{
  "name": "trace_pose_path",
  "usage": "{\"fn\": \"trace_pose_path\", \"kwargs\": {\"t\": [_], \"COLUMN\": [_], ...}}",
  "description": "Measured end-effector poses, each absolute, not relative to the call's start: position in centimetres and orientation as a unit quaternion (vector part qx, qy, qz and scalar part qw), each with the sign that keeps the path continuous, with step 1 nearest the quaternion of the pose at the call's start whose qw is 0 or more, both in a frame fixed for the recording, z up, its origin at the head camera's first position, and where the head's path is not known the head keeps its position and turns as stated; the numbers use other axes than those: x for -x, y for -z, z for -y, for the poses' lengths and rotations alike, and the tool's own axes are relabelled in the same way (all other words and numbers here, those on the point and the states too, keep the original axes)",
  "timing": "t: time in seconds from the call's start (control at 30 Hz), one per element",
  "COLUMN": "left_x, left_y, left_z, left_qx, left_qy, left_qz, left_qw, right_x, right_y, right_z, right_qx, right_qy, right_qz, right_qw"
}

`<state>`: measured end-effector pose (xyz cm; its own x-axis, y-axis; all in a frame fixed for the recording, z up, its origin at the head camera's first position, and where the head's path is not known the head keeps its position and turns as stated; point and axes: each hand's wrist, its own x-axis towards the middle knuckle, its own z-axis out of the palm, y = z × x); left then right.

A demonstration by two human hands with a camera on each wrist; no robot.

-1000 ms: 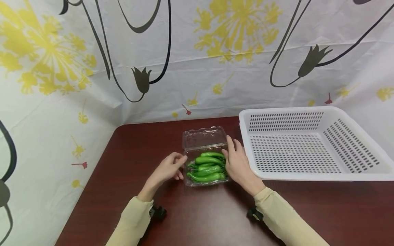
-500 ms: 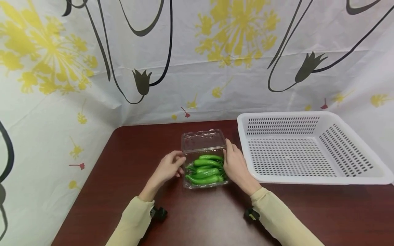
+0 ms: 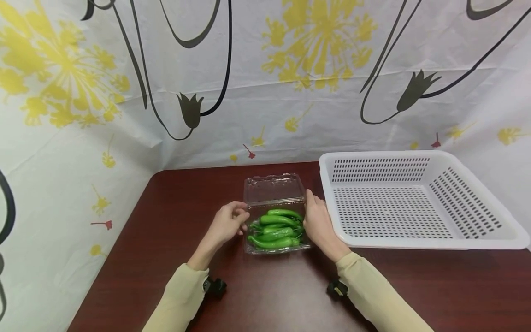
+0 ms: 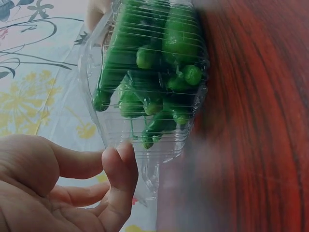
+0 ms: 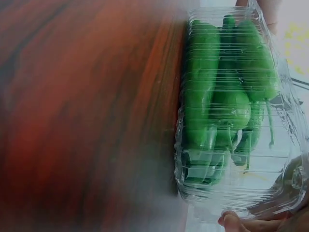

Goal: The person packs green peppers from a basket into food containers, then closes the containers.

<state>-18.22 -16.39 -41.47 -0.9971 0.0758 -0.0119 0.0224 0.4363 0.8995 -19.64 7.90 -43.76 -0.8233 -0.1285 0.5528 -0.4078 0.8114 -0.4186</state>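
Note:
A clear plastic clamshell box (image 3: pixel 265 251) stands on the table, its lid (image 3: pixel 274 189) folded back behind it. Several green chili peppers (image 3: pixel 277 235) lie inside, their stems toward the right and left walls. My left hand (image 3: pixel 227 223) is at the box's back left corner; in the left wrist view its bent thumb and fingers (image 4: pixel 120 169) meet at the plastic edge. On the other side, my right hand (image 3: pixel 320 223) grips the right wall near the hinge. Its fingertips (image 5: pixel 231 220) show at the box's corner in the right wrist view; the rest is partly hidden behind the plastic.
A large white perforated basket (image 3: pixel 390 244) stands right of the box, close to my right hand. The dark red wooden table (image 3: pixel 174 207) extends to the left and front. Patterned cloth (image 3: pixel 232 138) hangs behind and at the sides.
The head view has tilted slightly, lowering the box and basket in the picture. My right fingers have settled a little closer along the box's wall; the peppers lie as before.

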Motion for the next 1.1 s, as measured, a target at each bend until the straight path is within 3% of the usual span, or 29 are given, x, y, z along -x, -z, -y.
{"fn": "trace_pose_path", "kwargs": {"t": [0.27, 0.6, 1.1], "left_x": [18.1, 18.0, 18.0], "left_y": [41.1, 41.1, 41.5], "left_z": [16.5, 16.9, 17.4], "left_qx": [-0.019, -0.016, -0.009], "left_qy": [-0.542, -0.557, -0.567], "left_qz": [-0.840, -0.830, -0.823], "left_qw": [0.023, 0.028, 0.026], "right_x": [19.7, 19.6, 19.8], "right_y": [44.1, 43.4, 43.6], "right_z": [-8.0, -8.0, -8.0], "right_qx": [-0.162, -0.153, -0.150], "right_qy": [-0.303, -0.339, -0.372], "right_qz": [0.897, 0.900, 0.885], "right_qw": [0.279, 0.227, 0.234]}}
